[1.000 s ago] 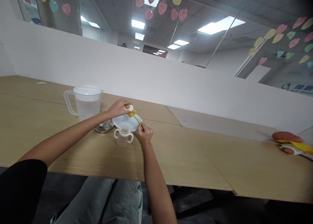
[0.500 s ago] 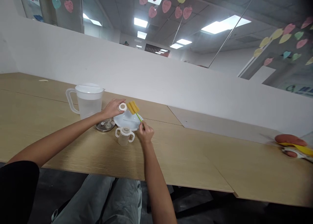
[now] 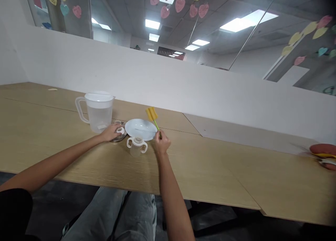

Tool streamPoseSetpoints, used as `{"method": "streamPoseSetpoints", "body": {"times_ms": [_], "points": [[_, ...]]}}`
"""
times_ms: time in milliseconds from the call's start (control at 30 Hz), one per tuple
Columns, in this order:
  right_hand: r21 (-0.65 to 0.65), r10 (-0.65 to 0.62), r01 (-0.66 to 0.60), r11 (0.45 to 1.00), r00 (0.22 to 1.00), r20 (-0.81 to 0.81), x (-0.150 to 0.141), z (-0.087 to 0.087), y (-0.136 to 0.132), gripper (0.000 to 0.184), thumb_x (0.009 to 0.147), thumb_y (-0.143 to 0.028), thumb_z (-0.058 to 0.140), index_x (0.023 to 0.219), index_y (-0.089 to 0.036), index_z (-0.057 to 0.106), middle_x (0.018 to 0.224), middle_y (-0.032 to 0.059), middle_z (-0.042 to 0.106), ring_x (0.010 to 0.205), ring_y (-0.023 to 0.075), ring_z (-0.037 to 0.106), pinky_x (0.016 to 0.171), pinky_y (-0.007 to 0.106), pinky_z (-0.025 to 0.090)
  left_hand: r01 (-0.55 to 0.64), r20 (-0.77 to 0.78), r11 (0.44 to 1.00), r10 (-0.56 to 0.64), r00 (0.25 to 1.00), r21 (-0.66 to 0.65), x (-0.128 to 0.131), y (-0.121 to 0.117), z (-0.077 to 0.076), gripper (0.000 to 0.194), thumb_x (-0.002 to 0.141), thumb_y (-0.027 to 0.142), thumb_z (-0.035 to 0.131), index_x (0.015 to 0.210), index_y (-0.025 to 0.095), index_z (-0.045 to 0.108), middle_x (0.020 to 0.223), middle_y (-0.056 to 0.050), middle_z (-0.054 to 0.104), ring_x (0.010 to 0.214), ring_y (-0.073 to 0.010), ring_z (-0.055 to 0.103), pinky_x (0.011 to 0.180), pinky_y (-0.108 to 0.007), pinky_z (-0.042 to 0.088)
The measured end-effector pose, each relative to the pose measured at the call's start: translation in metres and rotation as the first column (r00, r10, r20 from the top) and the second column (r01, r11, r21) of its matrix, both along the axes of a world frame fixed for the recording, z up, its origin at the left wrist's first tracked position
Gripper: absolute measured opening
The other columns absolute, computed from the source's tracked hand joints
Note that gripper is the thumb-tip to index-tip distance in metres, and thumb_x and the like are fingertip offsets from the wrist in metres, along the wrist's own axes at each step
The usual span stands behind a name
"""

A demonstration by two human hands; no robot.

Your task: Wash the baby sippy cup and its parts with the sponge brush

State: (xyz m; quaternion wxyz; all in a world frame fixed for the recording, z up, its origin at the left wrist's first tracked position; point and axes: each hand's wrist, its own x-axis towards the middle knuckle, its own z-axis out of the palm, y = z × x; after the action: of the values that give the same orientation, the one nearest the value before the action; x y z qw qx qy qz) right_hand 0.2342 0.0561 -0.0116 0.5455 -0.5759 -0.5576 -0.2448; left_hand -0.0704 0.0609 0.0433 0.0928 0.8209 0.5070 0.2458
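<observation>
One plastic jug, one white plate and one two-handled cup are set on the tabletop. One sponge brush is pinched, tilted, by the nearly closed right hand, beside the plate. One white ring is cupped by the half-closed left hand, over one steel lid.

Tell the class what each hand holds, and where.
The right hand grips the sponge brush by its green handle's lower end. The left hand is on a white ring; a grip cannot be told.
</observation>
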Motion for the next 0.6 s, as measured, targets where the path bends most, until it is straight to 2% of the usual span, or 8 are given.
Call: {"method": "streamPoseSetpoints", "body": {"times_ms": [133,267,367,433,500,567,600], "points": [[-0.017,-0.008,0.008,1.0,1.0,-0.005,0.001,0.0,-0.001,0.042,0.094,-0.036,0.038,0.091,-0.015,0.074,0.054,0.0036,0.06,0.046,0.0112,0.046,0.052,0.023,0.029,0.003,-0.041,0.999,-0.005,0.999,-0.051,0.004,-0.001,-0.008,0.064,0.073,0.032,0.061,0.135,0.018,0.054,0.129,-0.01,0.063,0.119,-0.0303,0.058,0.101,-0.037,0.045],[-0.049,-0.013,0.012,0.999,1.0,-0.016,0.0,0.0,-0.001,0.042,0.093,-0.036,0.038,0.091,-0.015,0.074,0.057,0.0043,0.062,0.047,0.0112,0.047,0.052,0.023,0.029,-0.002,-0.069,0.994,-0.006,0.998,-0.11,0.003,0.001,-0.012,0.069,0.072,0.031,0.061,0.137,0.015,0.049,0.126,-0.012,0.064,0.117,-0.0298,0.06,0.099,-0.038,0.046],[-0.05,-0.008,0.007,0.999,1.0,-0.017,0.0,0.0,-0.001,0.041,0.093,-0.036,0.038,0.092,-0.015,0.074,0.058,0.0048,0.063,0.048,0.0113,0.048,0.052,0.023,0.029,0.007,-0.029,0.994,-0.01,1.0,-0.109,0.002,0.002,-0.009,0.07,0.068,0.032,0.062,0.135,0.014,0.051,0.126,-0.013,0.064,0.114,-0.0297,0.06,0.098,-0.038,0.047],[-0.041,-0.005,0.004,0.999,1.0,-0.013,0.0,0.0,-0.001,0.041,0.093,-0.036,0.038,0.092,-0.015,0.074,0.058,0.0047,0.062,0.048,0.0113,0.047,0.052,0.023,0.029,-0.018,0.059,0.999,0.021,0.998,-0.043,0.003,-0.002,-0.004,0.064,0.069,0.033,0.06,0.13,0.015,0.056,0.125,-0.012,0.065,0.112,-0.0292,0.061,0.097,-0.039,0.047],[-0.036,-0.003,0.003,0.999,1.0,-0.008,0.0,0.0,-0.001,0.042,0.094,-0.036,0.038,0.092,-0.015,0.074,0.057,0.0046,0.062,0.047,0.0112,0.047,0.051,0.023,0.029,-0.069,0.191,0.995,0.053,0.98,0.077,0.009,-0.01,0.005,0.053,0.074,0.033,0.055,0.124,0.017,0.059,0.12,-0.011,0.066,0.108,-0.0274,0.062,0.097,-0.041,0.047],[-0.045,-0.002,0.002,0.999,1.0,-0.005,0.0,0.0,0.0,0.041,0.093,-0.036,0.038,0.092,-0.015,0.074,0.057,0.0045,0.062,0.047,0.0111,0.047,0.051,0.022,0.028,-0.084,0.305,0.981,0.026,0.952,0.178,0.019,-0.022,0.014,0.044,0.081,0.035,0.049,0.119,0.017,0.061,0.115,-0.01,0.068,0.105,-0.0248,0.062,0.096,-0.04,0.047],[-0.054,0.0,0.0,0.999,1.0,-0.003,0.0,0.0,0.0,0.041,0.093,-0.035,0.038,0.092,-0.015,0.073,0.058,0.0044,0.062,0.047,0.0109,0.047,0.051,0.022,0.028,-0.043,0.326,0.98,-0.024,0.945,0.197,0.026,-0.029,0.017,0.042,0.085,0.038,0.047,0.118,0.016,0.062,0.115,-0.01,0.068,0.104,-0.0239,0.062,0.095,-0.039,0.048]]}}
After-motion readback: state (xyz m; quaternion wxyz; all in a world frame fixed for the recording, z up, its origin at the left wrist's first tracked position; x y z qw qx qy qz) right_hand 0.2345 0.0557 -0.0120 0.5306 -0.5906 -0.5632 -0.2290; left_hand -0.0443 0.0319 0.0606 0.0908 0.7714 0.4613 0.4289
